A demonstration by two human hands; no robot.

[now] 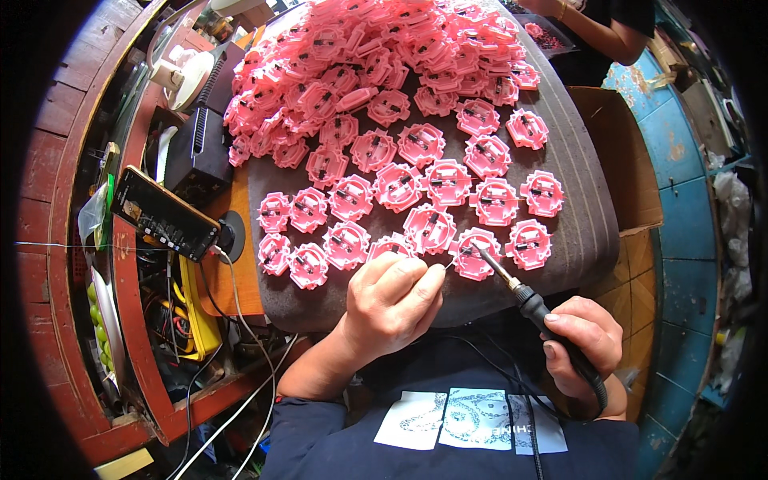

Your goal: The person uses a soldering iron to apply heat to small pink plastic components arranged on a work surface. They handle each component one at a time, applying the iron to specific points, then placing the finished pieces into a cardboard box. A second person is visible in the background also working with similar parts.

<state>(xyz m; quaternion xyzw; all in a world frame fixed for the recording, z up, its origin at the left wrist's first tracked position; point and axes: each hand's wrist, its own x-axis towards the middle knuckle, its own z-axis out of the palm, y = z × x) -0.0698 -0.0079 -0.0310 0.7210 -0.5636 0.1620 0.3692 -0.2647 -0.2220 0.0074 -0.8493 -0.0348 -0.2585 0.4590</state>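
My right hand (588,340) is wrapped round the black handle of a soldering iron (538,306). Its metal tip points up and left, at or just over a pink plastic housing (468,264) with small black and white parts inside. Closed in a pinch, my left hand (394,304) is at the near edge of the table, partly covering another pink housing (390,246). Whatever its fingers hold is hidden. Several like housings lie spread in loose rows on the dark cloth (582,204), with a large heap of them (360,64) behind.
At left, a phone (164,212) leans on a stand, with white cables (254,344) hanging beside it. A black box (196,152) is behind it. On the right are a cardboard box (624,160) and a blue tiled surface (688,224). Another person's arm (596,34) shows at the far right.
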